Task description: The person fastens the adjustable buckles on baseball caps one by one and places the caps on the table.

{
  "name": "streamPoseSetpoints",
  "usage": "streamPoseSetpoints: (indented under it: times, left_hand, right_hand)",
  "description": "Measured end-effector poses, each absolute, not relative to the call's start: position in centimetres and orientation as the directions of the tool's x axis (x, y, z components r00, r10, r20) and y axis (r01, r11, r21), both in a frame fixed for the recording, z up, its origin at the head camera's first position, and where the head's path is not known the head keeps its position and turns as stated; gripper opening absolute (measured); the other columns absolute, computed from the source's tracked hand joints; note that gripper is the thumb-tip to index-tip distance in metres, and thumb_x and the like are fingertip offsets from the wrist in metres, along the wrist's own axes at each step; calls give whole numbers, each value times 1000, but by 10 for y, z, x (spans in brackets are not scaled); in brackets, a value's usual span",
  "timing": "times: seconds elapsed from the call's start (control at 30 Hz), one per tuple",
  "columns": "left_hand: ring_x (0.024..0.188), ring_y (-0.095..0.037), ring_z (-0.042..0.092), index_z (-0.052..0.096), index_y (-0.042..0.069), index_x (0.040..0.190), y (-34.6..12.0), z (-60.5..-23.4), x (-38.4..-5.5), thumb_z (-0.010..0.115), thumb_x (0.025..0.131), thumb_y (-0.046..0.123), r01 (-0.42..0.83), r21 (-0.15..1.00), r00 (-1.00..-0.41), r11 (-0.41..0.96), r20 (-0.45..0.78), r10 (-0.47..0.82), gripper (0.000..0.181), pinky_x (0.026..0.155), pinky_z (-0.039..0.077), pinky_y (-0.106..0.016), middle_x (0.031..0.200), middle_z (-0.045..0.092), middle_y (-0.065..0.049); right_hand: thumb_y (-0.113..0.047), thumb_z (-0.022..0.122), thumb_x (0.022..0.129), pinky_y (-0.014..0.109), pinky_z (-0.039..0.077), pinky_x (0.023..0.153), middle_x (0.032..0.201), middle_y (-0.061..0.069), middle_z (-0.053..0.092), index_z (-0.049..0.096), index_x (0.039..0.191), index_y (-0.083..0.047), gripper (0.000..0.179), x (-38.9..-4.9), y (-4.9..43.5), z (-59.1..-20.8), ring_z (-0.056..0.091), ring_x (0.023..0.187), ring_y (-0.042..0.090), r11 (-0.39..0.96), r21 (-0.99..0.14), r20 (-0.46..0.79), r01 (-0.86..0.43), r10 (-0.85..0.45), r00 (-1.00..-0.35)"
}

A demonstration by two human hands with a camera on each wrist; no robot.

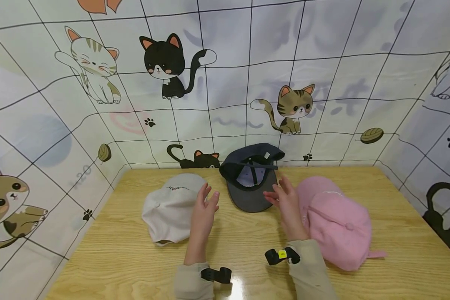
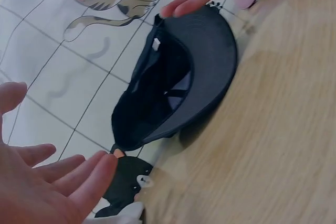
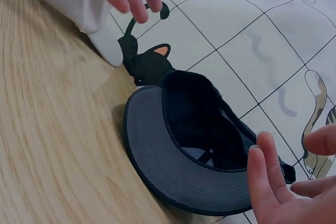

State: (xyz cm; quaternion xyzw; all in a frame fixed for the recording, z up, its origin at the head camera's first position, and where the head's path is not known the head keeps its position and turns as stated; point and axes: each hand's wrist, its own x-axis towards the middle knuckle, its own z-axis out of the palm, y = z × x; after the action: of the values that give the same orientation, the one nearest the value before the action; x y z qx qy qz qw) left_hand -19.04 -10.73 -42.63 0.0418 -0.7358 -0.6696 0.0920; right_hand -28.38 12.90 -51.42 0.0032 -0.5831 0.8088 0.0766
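A dark navy baseball cap (image 1: 247,177) is at the back of the table by the patterned backdrop. Its hollow inside faces me, and its grey brim underside points toward me. My left hand (image 1: 203,208) is spread to the left of it, fingers apart from the cap. To the right, my right hand (image 1: 286,204) has loosely extended fingers close to the brim; whether they touch it I cannot tell. Neither hand grips anything. The left wrist view shows the cap (image 2: 210,61) between both hands. In the right wrist view, fingers overlap the edge of the cap (image 3: 178,182).
A white cap (image 1: 168,214) lies crown up beside my left hand. On the other side, a pink cap (image 1: 341,229) rests beside my right forearm. The wooden table (image 1: 243,254) ends at a cloth backdrop (image 1: 228,91) printed with cats and grid lines.
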Motion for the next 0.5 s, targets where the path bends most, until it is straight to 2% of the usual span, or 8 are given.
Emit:
streamPoseSetpoints:
  times: [0.17, 0.33, 0.5]
  left_hand:
    - [112, -18, 49, 28, 29, 138, -99, -436, -193, 53, 80, 57, -21, 990, -988, 143, 1, -155, 69, 85, 44, -38, 139, 33, 2]
    - [117, -25, 44, 29, 17, 139, -94, -449, -198, 54, 84, 49, -35, 996, -991, 80, -24, -129, 69, 85, 44, -40, 141, 31, -9]
    - [112, -30, 47, 27, 6, 139, -89, -465, -203, 54, 85, 47, -60, 998, -991, -17, -61, -117, 73, 81, 47, -41, 139, 31, -16]
  right_hand:
    - [-31, 62, 84, 36, 49, 76, 146, 11, 11, 12, 144, -21, 78, -284, 127, -516, 58, 97, 30, -393, -914, 66, -104, 111, -992]
    - [-24, 60, 86, 34, 47, 81, 147, 15, 1, 7, 144, -14, 79, -282, 127, -513, 53, 106, 27, -433, -899, 32, -70, 96, -995]
    - [-21, 58, 87, 32, 46, 84, 146, 19, 1, 5, 143, -10, 78, -279, 129, -512, 51, 109, 26, -441, -896, 13, -42, 69, -998]
